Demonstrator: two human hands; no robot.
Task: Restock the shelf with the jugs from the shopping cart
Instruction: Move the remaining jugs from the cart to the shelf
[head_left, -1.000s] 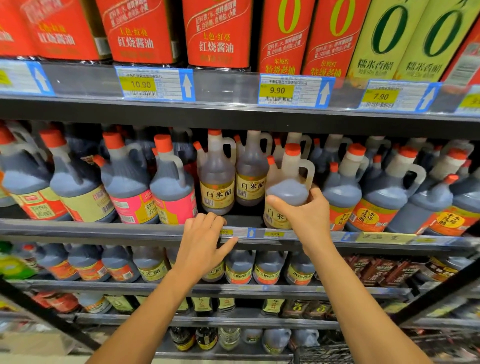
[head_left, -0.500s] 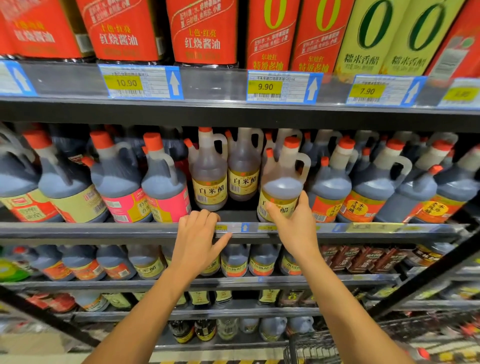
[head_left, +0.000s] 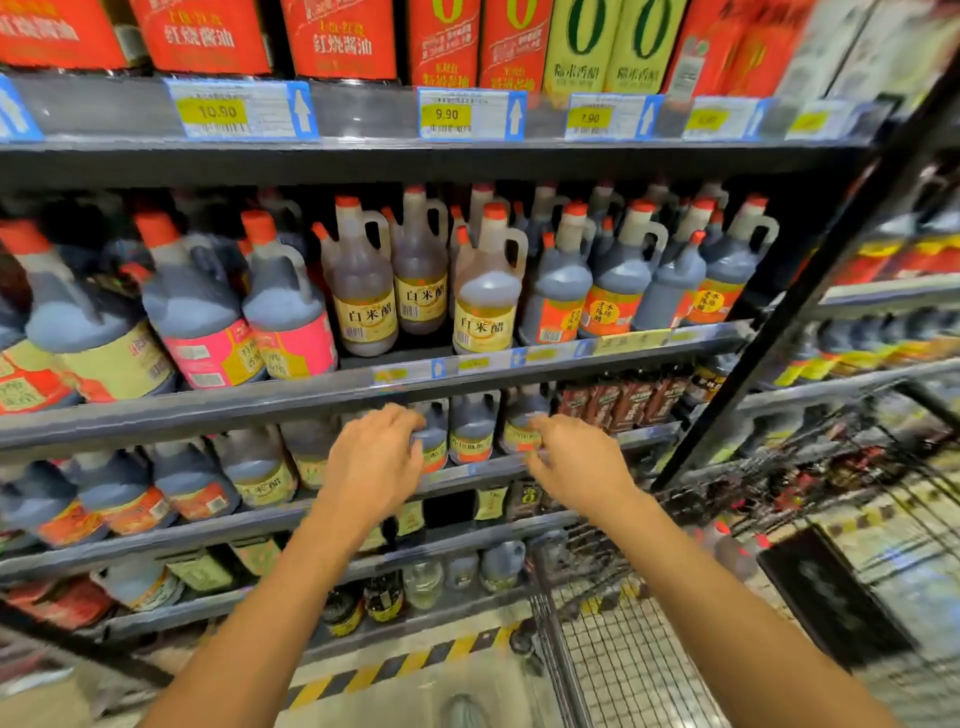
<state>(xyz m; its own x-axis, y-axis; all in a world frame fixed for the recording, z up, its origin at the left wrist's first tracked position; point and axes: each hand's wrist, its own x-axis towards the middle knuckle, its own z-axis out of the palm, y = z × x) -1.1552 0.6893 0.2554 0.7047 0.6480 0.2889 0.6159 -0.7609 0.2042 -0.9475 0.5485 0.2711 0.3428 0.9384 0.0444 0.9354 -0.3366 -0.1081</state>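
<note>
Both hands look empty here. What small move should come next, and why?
Probably the right hand should swing down to the shopping cart for another jug. Both it and the left hand are open, holding nothing. The white rice vinegar jug already stands upright at the front of the shelf, and blurred red-capped jugs seem to lie in the cart.
</note>
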